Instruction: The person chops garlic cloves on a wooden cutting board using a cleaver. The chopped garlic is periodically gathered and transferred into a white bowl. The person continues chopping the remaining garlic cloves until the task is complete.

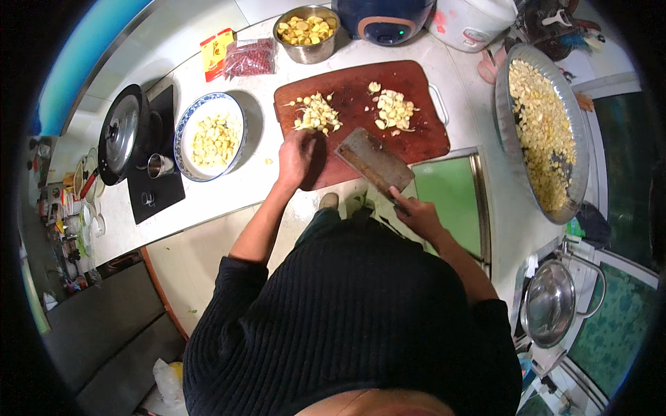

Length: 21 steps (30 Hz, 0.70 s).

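Observation:
My right hand (416, 213) is closed on the handle of a cleaver (375, 158), whose broad blade lies flat over the front edge of a reddish-brown cutting board (359, 78). At the front left of the board, my left hand (296, 156) touches a pile of small pale bulbs with thin stalks, possibly garlic (318, 112); whether its fingers hold a piece is hidden. A second pile of cut pale pieces (394, 110) lies on the right half of the board. Left of the board stands a blue-and-white bowl (183, 140) with yellowish pieces inside.
A steel bowl of yellow slices (307, 31), a bag of red beans (251, 57) and a yellow packet (216, 54) stand behind. A large metal tray (502, 104) of chopped pieces is at right. A lidded wok (125, 132) and steel cup (160, 166) stand left.

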Available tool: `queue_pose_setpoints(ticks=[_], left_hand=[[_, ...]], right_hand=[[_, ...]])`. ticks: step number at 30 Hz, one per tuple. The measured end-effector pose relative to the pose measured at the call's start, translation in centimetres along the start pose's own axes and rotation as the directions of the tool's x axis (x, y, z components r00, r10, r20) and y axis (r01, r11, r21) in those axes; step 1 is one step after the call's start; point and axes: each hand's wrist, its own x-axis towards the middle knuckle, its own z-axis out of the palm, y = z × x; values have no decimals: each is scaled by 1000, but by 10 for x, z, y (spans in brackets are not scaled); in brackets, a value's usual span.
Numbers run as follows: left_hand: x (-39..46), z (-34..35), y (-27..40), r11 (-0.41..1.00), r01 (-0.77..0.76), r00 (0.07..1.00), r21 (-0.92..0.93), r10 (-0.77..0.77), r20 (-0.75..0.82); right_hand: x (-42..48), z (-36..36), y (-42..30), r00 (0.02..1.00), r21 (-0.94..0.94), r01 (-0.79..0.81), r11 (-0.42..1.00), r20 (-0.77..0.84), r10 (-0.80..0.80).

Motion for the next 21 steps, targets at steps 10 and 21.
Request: queue_pose_setpoints(ticks=[10,21], left_hand=[[22,12,10,984,-125,953,129,83,291],[38,23,5,958,-239,949,-159,265,169]], right_hand=[[24,-53,-52,826,911,-383,150,265,498],[24,-60,-39,770,804,-568,176,444,458]])
